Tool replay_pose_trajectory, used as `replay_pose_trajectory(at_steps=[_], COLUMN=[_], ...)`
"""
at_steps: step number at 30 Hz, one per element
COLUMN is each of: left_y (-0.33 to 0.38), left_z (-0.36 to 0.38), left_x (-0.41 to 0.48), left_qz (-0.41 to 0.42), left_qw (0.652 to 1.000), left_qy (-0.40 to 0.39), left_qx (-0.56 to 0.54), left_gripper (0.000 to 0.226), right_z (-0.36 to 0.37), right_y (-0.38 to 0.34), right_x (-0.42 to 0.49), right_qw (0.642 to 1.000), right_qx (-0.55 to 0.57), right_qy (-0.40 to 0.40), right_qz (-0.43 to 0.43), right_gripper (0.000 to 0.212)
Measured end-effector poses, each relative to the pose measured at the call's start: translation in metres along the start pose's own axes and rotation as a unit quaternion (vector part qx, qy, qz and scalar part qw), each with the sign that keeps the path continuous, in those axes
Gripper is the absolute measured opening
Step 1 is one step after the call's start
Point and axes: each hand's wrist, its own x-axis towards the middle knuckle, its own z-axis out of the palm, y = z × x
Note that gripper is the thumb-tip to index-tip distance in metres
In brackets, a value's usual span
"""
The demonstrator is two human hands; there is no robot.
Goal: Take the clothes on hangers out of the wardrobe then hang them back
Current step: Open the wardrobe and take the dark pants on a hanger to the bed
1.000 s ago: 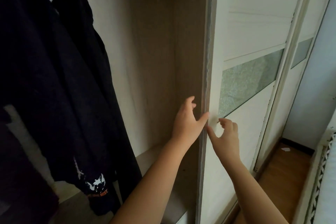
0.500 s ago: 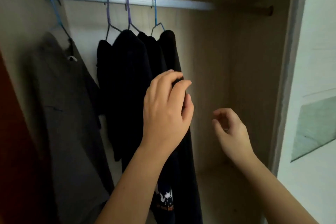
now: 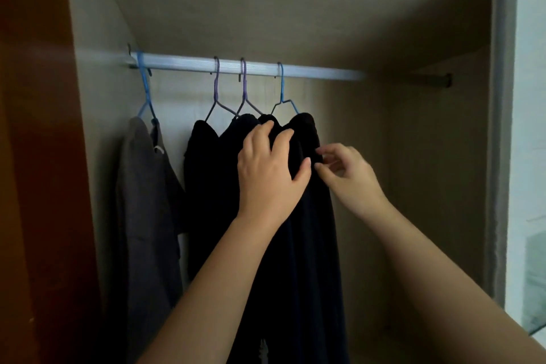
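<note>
A pale rail (image 3: 183, 63) crosses the wardrobe (image 3: 419, 174); its blurred right end probably reaches the side wall. Hooked over it are a left blue hanger (image 3: 145, 89), two purple hangers (image 3: 216, 89) and a right blue hanger (image 3: 281, 89), the last three bearing dark clothes (image 3: 206, 174).

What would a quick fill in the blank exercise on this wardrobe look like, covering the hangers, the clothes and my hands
1. ____ hangers hook over the rail.
2. The two middle hangers are ____ in colour.
3. The leftmost hanger, a blue one, carries a ____ garment.
4. The left hand grips and the right hand pinches the dark clothes, which hang to the ____ of that garment.

Missing words: four; purple; grey; right.
</note>
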Motion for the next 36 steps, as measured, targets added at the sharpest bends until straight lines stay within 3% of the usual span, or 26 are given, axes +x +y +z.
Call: replay_pose_trajectory(at_steps=[5,8,11,14,21,27,31,36], left_y=[-0.006,-0.011,-0.013,-0.022,-0.037,-0.04,-0.039,-0.041], left_z=[0.02,0.029,0.034,0.035,0.027,0.025,0.024,0.019], left_x=[0.006,0.002,0.0,-0.003,-0.007,-0.009,-0.009,-0.009], left_qz=[0.014,0.013,0.014,0.012,0.021,0.013,0.013,0.008], left_qw=[0.999,0.999,0.999,0.999,0.997,0.995,0.994,0.995], left_qy=[0.002,0.013,0.021,0.036,0.053,0.057,0.062,0.053], left_qx=[0.035,0.042,0.036,0.013,-0.046,-0.083,-0.089,-0.081], left_gripper=[0.05,0.046,0.044,0.044,0.044,0.044,0.043,0.044], right_z=[0.011,0.008,0.009,0.017,0.015,0.012,0.018,0.019], right_y=[0.005,0.012,0.018,0.018,0.03,0.038,0.033,0.027], right_x=[0.023,0.037,0.056,0.073,0.098,0.121,0.129,0.129], right_qw=[0.996,0.997,0.999,1.0,0.997,0.99,0.976,0.983], right_qx=[0.048,0.036,0.016,0.005,0.043,-0.069,-0.154,-0.118], right_qy=[-0.047,-0.023,0.013,-0.008,-0.019,-0.018,-0.072,-0.065], right_qz=[-0.051,-0.065,-0.044,-0.012,0.055,0.121,0.134,0.124], right_gripper=[0.022,0.021,0.021,0.031,0.023,0.036,0.04,0.037])
